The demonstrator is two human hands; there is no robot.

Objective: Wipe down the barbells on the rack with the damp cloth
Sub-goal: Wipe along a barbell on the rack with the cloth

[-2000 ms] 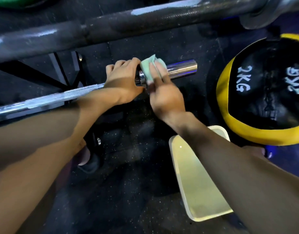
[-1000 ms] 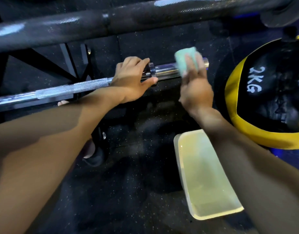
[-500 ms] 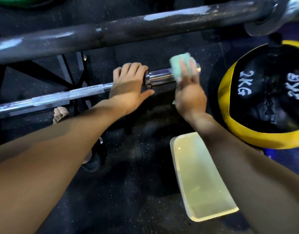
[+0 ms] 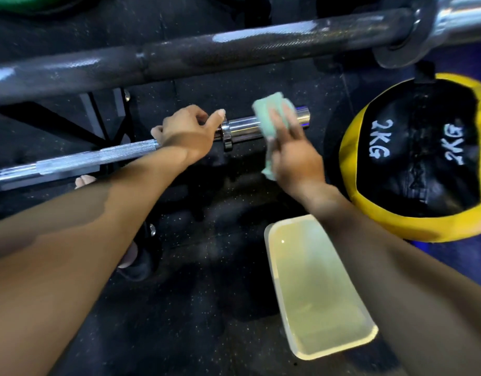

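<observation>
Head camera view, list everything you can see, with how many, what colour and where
lower barbell: one, chrome, crossing left to centre
upper barbell: one, dark shaft with chrome sleeve, across the top
cloth: one, pale green, draped on the lower barbell's sleeve
medicine ball: one, black and yellow, marked 2KG, right
tray: one, pale yellow, on the floor, lower centre
floor: black speckled rubber
left hand: grips the lower barbell beside the collar
right hand: presses the cloth to the sleeve
</observation>
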